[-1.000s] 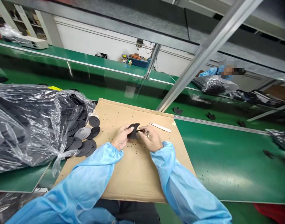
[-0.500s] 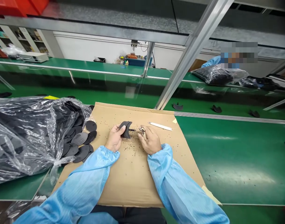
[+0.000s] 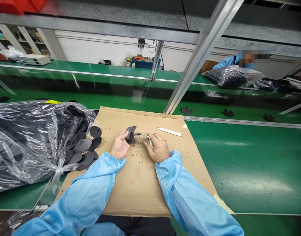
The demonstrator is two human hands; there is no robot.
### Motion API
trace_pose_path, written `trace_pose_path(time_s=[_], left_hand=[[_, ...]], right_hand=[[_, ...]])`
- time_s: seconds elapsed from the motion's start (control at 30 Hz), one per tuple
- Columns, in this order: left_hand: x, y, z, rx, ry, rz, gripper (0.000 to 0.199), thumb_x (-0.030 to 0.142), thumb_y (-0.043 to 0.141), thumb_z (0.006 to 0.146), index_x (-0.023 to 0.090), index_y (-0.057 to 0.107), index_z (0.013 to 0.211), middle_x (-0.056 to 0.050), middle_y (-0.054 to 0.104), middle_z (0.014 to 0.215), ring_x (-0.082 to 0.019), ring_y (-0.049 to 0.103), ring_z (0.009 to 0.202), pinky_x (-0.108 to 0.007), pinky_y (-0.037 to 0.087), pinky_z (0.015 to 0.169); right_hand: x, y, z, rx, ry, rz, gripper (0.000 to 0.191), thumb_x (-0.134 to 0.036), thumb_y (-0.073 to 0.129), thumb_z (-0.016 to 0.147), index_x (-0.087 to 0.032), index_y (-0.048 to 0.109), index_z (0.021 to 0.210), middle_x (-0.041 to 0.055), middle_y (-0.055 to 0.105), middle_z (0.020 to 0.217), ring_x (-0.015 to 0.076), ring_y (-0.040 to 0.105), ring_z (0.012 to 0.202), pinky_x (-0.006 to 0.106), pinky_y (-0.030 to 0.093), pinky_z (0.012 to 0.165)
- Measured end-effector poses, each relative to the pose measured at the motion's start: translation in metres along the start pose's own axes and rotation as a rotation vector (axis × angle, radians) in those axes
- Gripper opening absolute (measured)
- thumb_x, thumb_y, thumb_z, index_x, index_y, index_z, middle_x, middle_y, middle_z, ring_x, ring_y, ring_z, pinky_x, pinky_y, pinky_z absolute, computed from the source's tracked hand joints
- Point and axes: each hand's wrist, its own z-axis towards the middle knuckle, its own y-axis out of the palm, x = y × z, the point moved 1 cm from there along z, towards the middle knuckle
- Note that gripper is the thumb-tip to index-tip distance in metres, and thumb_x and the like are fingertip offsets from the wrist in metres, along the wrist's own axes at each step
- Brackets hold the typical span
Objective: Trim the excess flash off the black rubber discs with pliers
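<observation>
My left hand [image 3: 120, 146] is closed on a curved black plastic part [image 3: 131, 135], thumb on its face. A thin black stem [image 3: 138, 134] sticks out of the part to the right. In my right hand [image 3: 158, 147] is a small pair of pliers [image 3: 147, 139] with a shiny metal head and yellowish grips, partly hidden by the fingers. The pliers' head points left, a small gap from the stem's end. Small black scraps lie on the brown cardboard [image 3: 140, 193] below both hands.
A white blade-like strip [image 3: 169, 131] lies on the cardboard's far right. Left of it, a clear plastic bag [image 3: 29, 141] spills several black discs [image 3: 83, 145]. A metal post [image 3: 189, 72] rises behind. Several curved black parts [image 3: 186, 110] lie along the green strip beyond. A co-worker in blue is at back right.
My left hand has tilted the black part slightly, so its face turns more edge-on. My right hand has shifted a little left and rolled, showing more of the pliers.
</observation>
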Motion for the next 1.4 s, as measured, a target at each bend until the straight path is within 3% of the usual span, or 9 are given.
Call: trace_pose_path(time_s=[0.37, 0.7, 1.07, 1.4], left_hand=[[-0.0078, -0.0056, 0.0049, -0.075, 0.066, 0.125, 0.023, 0.009, 0.069, 0.071, 0.015, 0.064, 0.093, -0.004, 0.068, 0.093, -0.013, 0.063, 0.088, -0.027, 0.048, 0.088], [-0.0054, -0.0054, 0.0019, -0.099, -0.019, 0.123, 0.022, 0.007, 0.067, 0.075, 0.014, 0.066, 0.095, -0.002, 0.065, 0.084, -0.009, 0.058, 0.067, -0.025, 0.051, 0.075], [-0.0067, -0.0068, 0.0021, -0.080, -0.003, 0.131, 0.025, 0.007, 0.070, 0.071, 0.015, 0.065, 0.094, -0.003, 0.066, 0.092, -0.011, 0.061, 0.079, -0.026, 0.052, 0.079], [-0.0089, -0.0095, 0.0058, -0.085, 0.064, 0.139, 0.031, 0.009, 0.072, 0.069, 0.014, 0.064, 0.098, -0.004, 0.067, 0.098, -0.011, 0.062, 0.089, -0.026, 0.048, 0.090]], right_hand=[[0.0000, -0.0006, 0.0005, 0.006, -0.003, -0.024, 0.031, -0.029, 0.050, 0.088, -0.018, 0.059, 0.115, 0.0115, 0.064, 0.102, 0.0258, 0.057, 0.095, 0.040, 0.046, 0.087], [-0.0063, -0.0044, 0.0019, 0.051, -0.041, -0.028, 0.027, -0.028, 0.050, 0.090, -0.017, 0.060, 0.113, 0.0097, 0.065, 0.099, 0.0238, 0.058, 0.091, 0.037, 0.046, 0.084], [-0.0014, -0.0047, -0.0004, -0.034, -0.066, -0.181, 0.031, -0.016, 0.048, 0.085, -0.019, 0.061, 0.112, 0.0073, 0.063, 0.087, 0.0226, 0.056, 0.081, 0.034, 0.044, 0.077], [-0.0012, -0.0007, -0.0031, -0.052, -0.018, -0.138, 0.030, -0.018, 0.048, 0.085, -0.019, 0.062, 0.111, 0.0061, 0.064, 0.086, 0.0210, 0.057, 0.081, 0.031, 0.045, 0.075]])
